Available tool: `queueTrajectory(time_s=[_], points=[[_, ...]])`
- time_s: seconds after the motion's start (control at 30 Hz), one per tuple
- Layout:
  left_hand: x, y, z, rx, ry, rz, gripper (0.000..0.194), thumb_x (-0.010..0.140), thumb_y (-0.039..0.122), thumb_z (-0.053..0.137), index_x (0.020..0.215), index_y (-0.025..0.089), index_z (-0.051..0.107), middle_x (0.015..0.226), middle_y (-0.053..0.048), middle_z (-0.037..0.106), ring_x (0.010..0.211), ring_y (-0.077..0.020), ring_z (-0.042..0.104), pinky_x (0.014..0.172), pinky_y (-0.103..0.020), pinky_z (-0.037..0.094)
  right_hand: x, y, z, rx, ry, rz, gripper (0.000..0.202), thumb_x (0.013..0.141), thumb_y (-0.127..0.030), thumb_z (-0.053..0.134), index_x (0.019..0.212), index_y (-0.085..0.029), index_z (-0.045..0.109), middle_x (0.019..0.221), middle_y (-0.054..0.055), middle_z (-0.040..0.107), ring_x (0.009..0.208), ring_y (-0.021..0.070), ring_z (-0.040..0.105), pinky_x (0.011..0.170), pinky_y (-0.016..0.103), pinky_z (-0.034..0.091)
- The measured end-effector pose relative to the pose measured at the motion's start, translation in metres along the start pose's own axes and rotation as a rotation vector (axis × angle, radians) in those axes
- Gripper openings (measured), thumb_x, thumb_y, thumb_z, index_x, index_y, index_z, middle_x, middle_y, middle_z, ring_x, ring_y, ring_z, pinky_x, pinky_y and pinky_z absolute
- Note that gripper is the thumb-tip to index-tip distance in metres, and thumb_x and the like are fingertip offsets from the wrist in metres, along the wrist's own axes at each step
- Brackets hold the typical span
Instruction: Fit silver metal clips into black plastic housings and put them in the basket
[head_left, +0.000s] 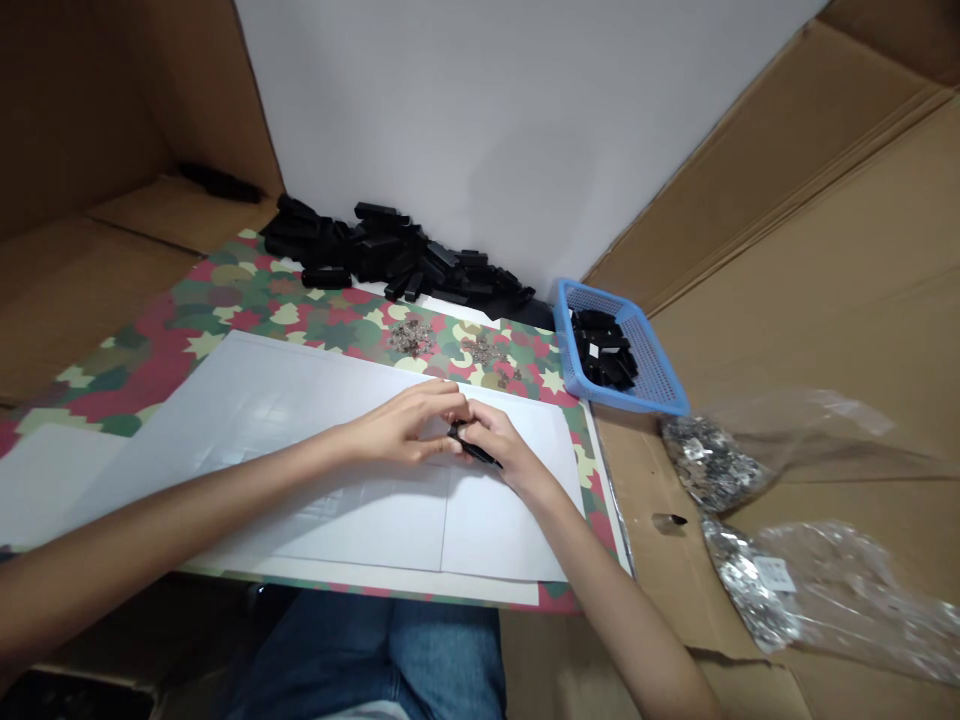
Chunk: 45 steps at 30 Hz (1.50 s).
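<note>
My left hand and my right hand meet over the white sheet. Between them is a small black piece, tilted down to the right. My right fingers are wrapped round it, and my left thumb and fingertips pinch its left end. Just beyond my hands, two small heaps of tiny metal parts, one on the left and one on the right, lie on the patterned tabletop.
Many black pieces are piled along the white wall. A blue basket with black pieces stands at the right corner. Clear bags of metal parts, one upper and one lower, lie on cardboard at the right.
</note>
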<state>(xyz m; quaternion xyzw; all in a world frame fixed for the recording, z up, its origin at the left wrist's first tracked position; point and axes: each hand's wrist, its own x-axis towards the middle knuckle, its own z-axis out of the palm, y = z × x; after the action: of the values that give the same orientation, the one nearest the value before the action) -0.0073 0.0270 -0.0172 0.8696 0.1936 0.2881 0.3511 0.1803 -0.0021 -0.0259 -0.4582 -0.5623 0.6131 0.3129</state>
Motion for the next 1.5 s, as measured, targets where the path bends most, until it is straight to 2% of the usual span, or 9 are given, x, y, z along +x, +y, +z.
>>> queueTrajectory(time_s=[0.17,0.3,0.4,0.57,0.83,1.17,1.5], points=[[0.002,0.001,-0.002,-0.034,0.000,-0.004,0.018,0.088,0.035,0.060,0.088,0.017,0.055,0.084,-0.002,0.055,0.080,-0.0171,0.051,0.074,-0.028,0.039,-0.003,-0.009,-0.008,-0.057,-0.090,-0.059,0.013,0.075,-0.029,0.058,0.078,-0.018,0.053,0.080,0.000,0.050,0.072,0.0143,0.047,0.063,0.025,0.036],[0.003,0.000,-0.005,-0.045,0.024,-0.003,0.020,0.089,0.037,0.058,0.088,0.017,0.054,0.084,-0.002,0.057,0.079,-0.0172,0.049,0.073,-0.029,0.039,-0.009,-0.016,-0.018,0.047,-0.213,0.001,0.030,0.085,-0.048,0.057,0.094,-0.019,0.054,0.080,0.000,0.054,0.069,0.0135,0.051,0.064,0.025,0.039],[0.003,-0.001,-0.004,-0.073,0.051,0.008,0.021,0.089,0.038,0.058,0.087,0.017,0.053,0.083,-0.003,0.057,0.077,-0.0169,0.049,0.072,-0.029,0.039,-0.013,-0.019,-0.021,0.069,-0.251,0.045,0.039,0.086,-0.057,0.055,0.096,-0.020,0.052,0.079,0.000,0.056,0.066,0.0128,0.054,0.061,0.024,0.040],[0.002,-0.001,-0.003,-0.118,0.062,-0.004,0.018,0.088,0.034,0.060,0.090,0.017,0.054,0.085,-0.003,0.057,0.079,-0.0163,0.051,0.074,-0.029,0.041,-0.012,-0.021,-0.021,-0.050,-0.280,0.062,0.037,0.086,-0.054,0.058,0.093,-0.018,0.055,0.074,-0.001,0.055,0.064,0.0110,0.053,0.060,0.023,0.040],[0.000,-0.003,-0.001,-0.150,0.046,-0.027,0.018,0.087,0.033,0.062,0.093,0.017,0.055,0.088,-0.003,0.059,0.081,-0.0160,0.052,0.075,-0.028,0.041,-0.008,-0.017,-0.018,-0.145,-0.235,0.034,0.034,0.086,-0.051,0.056,0.086,-0.017,0.055,0.070,-0.002,0.052,0.062,0.0110,0.050,0.059,0.024,0.037],[0.000,-0.002,-0.001,-0.199,0.031,-0.094,0.021,0.086,0.034,0.063,0.094,0.017,0.054,0.089,-0.003,0.060,0.081,-0.0158,0.051,0.076,-0.028,0.041,-0.010,-0.019,-0.009,-0.169,-0.116,0.059,0.023,0.082,-0.039,0.053,0.078,-0.017,0.056,0.058,-0.003,0.051,0.053,0.0104,0.046,0.053,0.023,0.034],[0.001,-0.005,-0.001,-0.201,0.033,-0.096,0.019,0.086,0.032,0.062,0.093,0.016,0.053,0.089,-0.003,0.057,0.079,-0.0145,0.049,0.075,-0.027,0.040,-0.010,-0.017,-0.010,-0.177,-0.096,0.050,0.025,0.084,-0.041,0.054,0.077,-0.017,0.055,0.061,-0.003,0.054,0.056,0.0113,0.052,0.055,0.023,0.036]])
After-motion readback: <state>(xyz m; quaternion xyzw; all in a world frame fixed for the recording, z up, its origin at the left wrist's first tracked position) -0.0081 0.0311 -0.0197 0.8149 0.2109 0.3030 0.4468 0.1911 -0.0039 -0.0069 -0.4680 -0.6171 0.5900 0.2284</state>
